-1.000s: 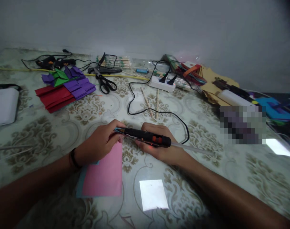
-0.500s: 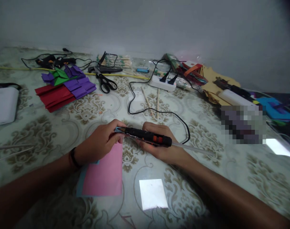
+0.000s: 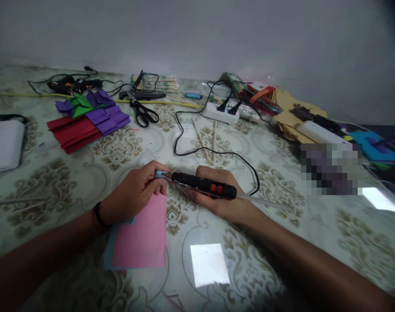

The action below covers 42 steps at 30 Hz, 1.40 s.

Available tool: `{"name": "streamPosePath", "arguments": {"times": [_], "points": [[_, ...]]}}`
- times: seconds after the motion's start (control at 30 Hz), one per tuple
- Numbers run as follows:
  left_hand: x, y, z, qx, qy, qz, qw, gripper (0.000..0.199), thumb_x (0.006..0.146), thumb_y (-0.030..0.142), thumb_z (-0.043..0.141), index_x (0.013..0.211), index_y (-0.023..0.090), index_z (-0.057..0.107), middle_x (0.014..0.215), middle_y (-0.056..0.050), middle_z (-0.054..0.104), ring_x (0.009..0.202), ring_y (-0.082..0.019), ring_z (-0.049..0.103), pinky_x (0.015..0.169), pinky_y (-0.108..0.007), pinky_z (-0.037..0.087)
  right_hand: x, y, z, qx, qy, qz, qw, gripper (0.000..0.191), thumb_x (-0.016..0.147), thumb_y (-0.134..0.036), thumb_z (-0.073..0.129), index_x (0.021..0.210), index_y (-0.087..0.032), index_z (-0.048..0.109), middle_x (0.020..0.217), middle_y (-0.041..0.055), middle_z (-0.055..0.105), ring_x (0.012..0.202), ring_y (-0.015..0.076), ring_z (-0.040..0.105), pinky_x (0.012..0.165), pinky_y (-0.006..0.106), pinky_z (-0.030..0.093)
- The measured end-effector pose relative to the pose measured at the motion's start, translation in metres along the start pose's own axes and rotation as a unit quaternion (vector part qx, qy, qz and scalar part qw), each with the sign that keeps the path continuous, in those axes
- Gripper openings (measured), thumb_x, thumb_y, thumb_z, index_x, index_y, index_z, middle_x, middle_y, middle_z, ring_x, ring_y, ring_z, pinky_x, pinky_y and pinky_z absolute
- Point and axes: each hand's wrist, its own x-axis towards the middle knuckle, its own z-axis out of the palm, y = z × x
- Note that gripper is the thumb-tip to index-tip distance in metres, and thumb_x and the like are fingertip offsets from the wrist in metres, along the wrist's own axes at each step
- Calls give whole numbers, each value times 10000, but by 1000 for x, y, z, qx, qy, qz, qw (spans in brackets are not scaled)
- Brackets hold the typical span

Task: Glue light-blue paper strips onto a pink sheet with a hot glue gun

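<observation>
My right hand (image 3: 221, 190) grips a black hot glue gun (image 3: 204, 185) with orange marks, a pale glue stick (image 3: 265, 201) poking out of its rear. Its nozzle points left, at a light blue piece of paper (image 3: 162, 174) pinched in my left hand (image 3: 142, 188). Most of that piece is hidden by the fingers, and I cannot tell whether the tip touches it. Below my left hand lies pink paper (image 3: 142, 242), with blue paper (image 3: 109, 251) showing along its left edge.
Folded red paper (image 3: 75, 132) and purple paper (image 3: 109, 119) lie at the back left, near black scissors (image 3: 142, 110). A white power strip (image 3: 220, 112) with plugs sits at the back, its black cord (image 3: 217, 151) looping forward past two wooden sticks (image 3: 214, 141). A white device (image 3: 4, 145) stands far left.
The glue gun has shifted slightly right, so more of its nozzle and the light blue piece shows. My left hand has moved a touch up and left.
</observation>
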Motion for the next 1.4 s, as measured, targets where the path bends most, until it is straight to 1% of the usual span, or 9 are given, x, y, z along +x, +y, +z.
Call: {"name": "streamPosePath", "arguments": {"times": [0.2,0.33,0.43,0.53,0.63,0.8,1.0,1.2,1.4], "points": [[1,0,0,-16,14,-4,1000,116,1008,245,510,1096,210,577,777,9,731,715,-156,689,688,-287,539,-2,3,-2,5,2,4,1000,299,868,-275,717,676,-221,493,669,-28,524,576,122,454,578,280,346],[1,-1,1,-34,30,1,999,113,1019,269,519,1090,207,581,783,8,729,734,-157,697,709,-293,555,-2,4,-4,3,3,6,1000,292,866,-248,713,677,-223,492,670,-29,523,587,127,461,586,285,348],[1,-1,1,-51,38,1,998,96,1017,259,518,1072,207,578,776,9,725,741,-157,700,703,-291,559,-3,4,-6,-1,7,6,1000,285,873,-252,700,678,-225,494,660,-28,508,595,134,472,591,290,354],[1,0,1,-49,49,4,998,88,1010,242,519,1068,205,573,757,13,717,734,-157,696,694,-289,552,-3,4,-7,-5,8,8,1000,284,880,-269,694,682,-226,496,652,-26,496,599,141,480,589,297,352],[1,1,0,-47,54,6,997,91,1007,231,518,1077,202,568,754,16,716,733,-155,695,697,-289,548,-3,4,-9,-11,10,8,1000,285,871,-251,695,681,-223,484,646,-25,488,606,144,482,589,300,344],[1,0,0,-39,68,3,997,100,1001,206,522,1086,202,575,746,30,711,722,-141,682,706,-272,543,-2,6,-12,-29,7,1,1000,278,889,-215,656,684,-220,469,649,-29,493,586,124,456,577,284,332],[2,-4,1,-41,89,22,995,84,1008,187,526,1059,208,590,764,35,712,704,-126,668,692,-252,535,-2,11,-14,-41,29,-23,998,280,890,-258,660,666,-205,502,610,-44,484,554,111,441,549,262,321],[2,-8,1,-51,105,40,992,101,1016,183,533,1097,216,583,777,33,717,742,-137,701,729,-268,552,-3,14,-18,-46,27,1,999,295,885,-216,668,664,-212,472,627,-37,489,562,112,432,546,264,312],[1,-12,1,-46,118,44,991,81,1033,201,528,1096,222,574,819,21,727,741,-145,677,740,-298,544,-3,13,-24,-23,36,39,998,310,890,-255,676,658,-218,474,652,-19,531,590,128,456,549,281,334]]}}
